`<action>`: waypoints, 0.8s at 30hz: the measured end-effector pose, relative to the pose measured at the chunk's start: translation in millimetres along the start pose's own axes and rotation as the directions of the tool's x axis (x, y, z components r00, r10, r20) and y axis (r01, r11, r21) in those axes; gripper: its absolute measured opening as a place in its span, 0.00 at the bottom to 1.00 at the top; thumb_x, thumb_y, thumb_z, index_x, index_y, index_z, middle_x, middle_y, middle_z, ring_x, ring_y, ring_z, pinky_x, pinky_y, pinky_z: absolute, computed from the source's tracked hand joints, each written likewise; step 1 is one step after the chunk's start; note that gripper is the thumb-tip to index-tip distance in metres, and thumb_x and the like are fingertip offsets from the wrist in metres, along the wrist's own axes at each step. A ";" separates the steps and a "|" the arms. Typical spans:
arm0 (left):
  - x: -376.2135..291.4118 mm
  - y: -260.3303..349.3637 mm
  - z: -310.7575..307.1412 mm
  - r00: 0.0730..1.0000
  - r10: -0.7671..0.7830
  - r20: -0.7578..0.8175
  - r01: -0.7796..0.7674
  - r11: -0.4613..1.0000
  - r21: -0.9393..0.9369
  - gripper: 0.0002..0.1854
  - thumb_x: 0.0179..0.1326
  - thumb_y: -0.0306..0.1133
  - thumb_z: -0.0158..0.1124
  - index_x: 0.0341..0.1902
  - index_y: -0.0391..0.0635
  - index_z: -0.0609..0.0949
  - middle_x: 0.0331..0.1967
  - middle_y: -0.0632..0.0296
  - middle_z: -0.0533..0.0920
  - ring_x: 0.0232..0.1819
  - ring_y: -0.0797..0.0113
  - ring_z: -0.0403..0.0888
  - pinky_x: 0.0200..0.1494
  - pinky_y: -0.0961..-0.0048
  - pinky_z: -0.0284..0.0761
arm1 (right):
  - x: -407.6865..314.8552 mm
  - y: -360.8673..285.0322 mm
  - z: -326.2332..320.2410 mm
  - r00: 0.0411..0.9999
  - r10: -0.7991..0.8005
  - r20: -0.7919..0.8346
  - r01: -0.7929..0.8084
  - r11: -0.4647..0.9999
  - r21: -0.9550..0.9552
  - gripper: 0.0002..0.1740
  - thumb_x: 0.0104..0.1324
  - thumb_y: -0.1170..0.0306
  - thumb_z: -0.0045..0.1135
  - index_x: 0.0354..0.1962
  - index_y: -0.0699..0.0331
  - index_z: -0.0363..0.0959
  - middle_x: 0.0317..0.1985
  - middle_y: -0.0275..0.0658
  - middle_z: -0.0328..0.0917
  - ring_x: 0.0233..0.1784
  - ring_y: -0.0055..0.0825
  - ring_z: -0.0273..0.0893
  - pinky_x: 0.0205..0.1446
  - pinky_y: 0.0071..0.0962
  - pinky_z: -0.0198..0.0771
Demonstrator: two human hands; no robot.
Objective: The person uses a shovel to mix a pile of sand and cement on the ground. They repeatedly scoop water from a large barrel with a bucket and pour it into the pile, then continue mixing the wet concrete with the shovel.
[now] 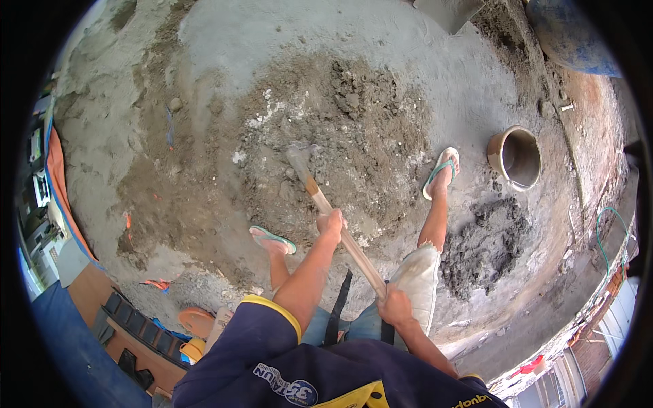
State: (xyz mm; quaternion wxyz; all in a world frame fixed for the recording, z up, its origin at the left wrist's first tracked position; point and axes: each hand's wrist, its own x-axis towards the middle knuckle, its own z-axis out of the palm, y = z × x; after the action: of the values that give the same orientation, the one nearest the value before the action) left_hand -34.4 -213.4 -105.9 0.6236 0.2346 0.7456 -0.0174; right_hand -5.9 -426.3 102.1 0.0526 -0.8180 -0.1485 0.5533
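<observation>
My left hand grips the middle of the wooden shaft of a long-handled digging tool. Around the shaft's rear end, close to my thighs, my right hand is closed. The shaft slants up and left to a grey metal head, which rests in a spread of loose grey-brown sand or mortar mix with whitish lumps. Because the head is partly buried or blurred, I cannot tell whether it is a hoe or a shovel. My feet, in flip-flops, stand apart at the near edges of the mix.
Right of my right foot lies a tipped or open bucket, with a dark wet mortar heap below it. A blue drum and a grey sheet or pan are at the upper right. Green cord runs along the right edge.
</observation>
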 end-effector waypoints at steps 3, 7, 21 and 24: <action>-42.7 8.6 -12.4 0.999 0.038 -0.010 -0.038 0.999 -0.022 0.06 0.52 0.24 0.56 0.30 0.39 0.68 0.16 0.61 0.69 0.13 0.67 0.68 0.17 0.68 0.68 | -35.3 4.8 11.6 0.999 -0.043 -0.012 0.042 0.999 -0.033 0.17 0.53 0.69 0.60 0.38 0.65 0.64 0.27 0.54 0.78 0.32 0.52 0.79 0.38 0.48 0.74; -52.6 89.4 -16.5 0.963 0.268 -0.010 -0.267 0.954 -0.135 0.07 0.50 0.22 0.54 0.31 0.40 0.66 0.17 0.62 0.68 0.11 0.69 0.66 0.14 0.70 0.65 | 16.2 -29.7 10.9 0.983 -0.142 -0.120 0.151 0.986 0.074 0.17 0.54 0.67 0.59 0.37 0.64 0.63 0.25 0.53 0.78 0.31 0.52 0.79 0.36 0.48 0.74; 3.0 -11.6 16.3 0.981 0.183 -0.061 -0.152 0.928 0.341 0.10 0.51 0.27 0.57 0.30 0.30 0.75 0.18 0.55 0.76 0.14 0.64 0.75 0.15 0.68 0.70 | -6.5 -14.9 37.1 0.993 0.121 -0.014 -0.117 0.980 0.161 0.16 0.52 0.68 0.58 0.33 0.71 0.65 0.29 0.62 0.77 0.35 0.59 0.78 0.41 0.51 0.73; -30.0 -10.1 -21.6 0.996 0.066 -0.059 -0.052 0.976 0.212 0.10 0.51 0.27 0.59 0.32 0.30 0.74 0.17 0.57 0.75 0.13 0.65 0.75 0.15 0.68 0.70 | -47.6 -11.5 38.7 0.999 -0.006 0.040 0.001 0.990 0.140 0.16 0.52 0.68 0.59 0.33 0.69 0.65 0.26 0.60 0.77 0.32 0.58 0.78 0.38 0.50 0.74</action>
State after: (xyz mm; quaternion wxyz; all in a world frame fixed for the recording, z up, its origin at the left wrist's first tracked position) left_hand -54.6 -225.3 -75.7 0.5707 0.3214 0.7524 -0.0698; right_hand -60.0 -432.7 132.6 0.1079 -0.8007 -0.1117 0.5786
